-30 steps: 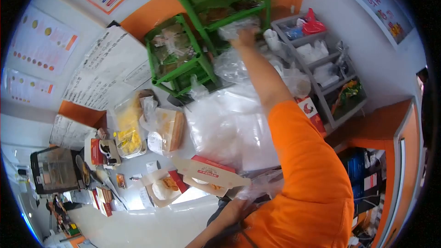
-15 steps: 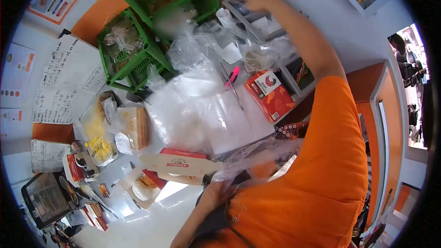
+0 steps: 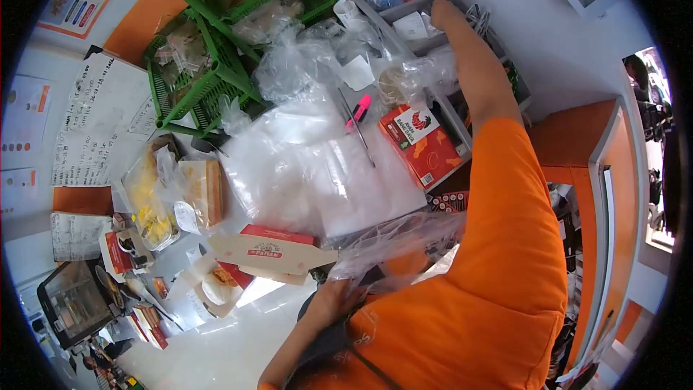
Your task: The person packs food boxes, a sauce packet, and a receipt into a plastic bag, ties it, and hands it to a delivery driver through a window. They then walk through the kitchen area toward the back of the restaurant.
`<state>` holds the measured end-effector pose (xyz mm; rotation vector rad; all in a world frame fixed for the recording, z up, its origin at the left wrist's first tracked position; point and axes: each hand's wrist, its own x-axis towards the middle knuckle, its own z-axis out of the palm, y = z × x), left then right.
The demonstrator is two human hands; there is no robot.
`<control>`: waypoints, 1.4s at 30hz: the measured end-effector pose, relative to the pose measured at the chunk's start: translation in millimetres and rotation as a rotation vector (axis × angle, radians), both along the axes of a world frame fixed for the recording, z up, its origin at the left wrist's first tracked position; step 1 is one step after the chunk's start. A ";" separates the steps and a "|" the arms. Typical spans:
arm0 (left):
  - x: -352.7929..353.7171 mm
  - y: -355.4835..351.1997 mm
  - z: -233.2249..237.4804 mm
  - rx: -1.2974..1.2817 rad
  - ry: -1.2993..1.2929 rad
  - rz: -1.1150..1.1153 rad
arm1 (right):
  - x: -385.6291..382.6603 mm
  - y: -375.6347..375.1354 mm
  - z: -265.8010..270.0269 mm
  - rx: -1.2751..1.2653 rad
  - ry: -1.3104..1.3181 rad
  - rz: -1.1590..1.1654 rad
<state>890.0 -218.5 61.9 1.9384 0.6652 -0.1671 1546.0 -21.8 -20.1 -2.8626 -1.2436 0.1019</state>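
Note:
My left hand (image 3: 330, 302) is closed on the edge of a clear plastic bag (image 3: 393, 245), low in front of my body. The bag spreads out to the right, against my orange sleeve. My right hand (image 3: 444, 17) is stretched far forward into a grey divided tray (image 3: 393, 13), beside small white papers (image 3: 413, 27). Its fingers are hidden from me, so whether they hold anything does not show. Close to the left hand sits an opened cardboard food box (image 3: 271, 251) with a printed flap.
Stacked clear plastic bags (image 3: 310, 166) cover the middle of the table, with tongs and a pink highlighter (image 3: 359, 111) on them. A red box (image 3: 422, 144) stands beside the tray. Green baskets (image 3: 209, 79) are at the back; a filled food box (image 3: 216, 289) lies front left.
My right hand has moved from the tray's far compartment, with blue and red plastic, toward me into the one with papers. The left hand still grips the bag; the view shifted slightly.

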 end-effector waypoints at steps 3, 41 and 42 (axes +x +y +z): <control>-1.8 -4.2 -3.3 -0.005 0.069 0.011 | 20.8 3.7 9.7 -0.010 -0.089 0.133; -5.4 -15.2 0.0 0.117 0.002 0.040 | -27.0 -51.4 150.2 0.814 0.818 0.182; -7.5 -17.9 -0.4 0.113 0.004 0.048 | -37.6 -49.1 147.8 0.459 0.559 0.170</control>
